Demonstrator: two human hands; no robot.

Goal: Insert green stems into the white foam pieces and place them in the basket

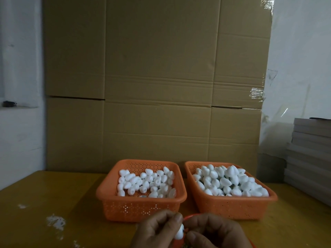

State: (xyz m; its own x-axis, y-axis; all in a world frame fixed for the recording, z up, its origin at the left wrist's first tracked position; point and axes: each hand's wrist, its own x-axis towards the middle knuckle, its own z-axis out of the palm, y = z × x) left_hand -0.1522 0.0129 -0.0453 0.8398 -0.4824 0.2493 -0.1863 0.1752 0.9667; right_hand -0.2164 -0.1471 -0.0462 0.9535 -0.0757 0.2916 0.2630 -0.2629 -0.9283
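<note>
At the near edge we see both hands meeting. The left hand (157, 228) pinches a white foam piece (179, 232) between its curled fingers (177, 218). The right hand (213, 230) has its fingers curled close against the same piece; what they hold we cannot tell. An orange rim (188, 217) shows just behind the hands.

Farther back on the yellow counter (53, 194) stand two orange baskets side by side, near but apart. The left basket (139, 208) holds a loose layer of foam pieces (145, 181); the right basket (232, 206) holds a heaped pile (231, 181). White crumbs (55, 221) lie at left.

Behind the baskets we note stacked cardboard boxes (157, 77).
</note>
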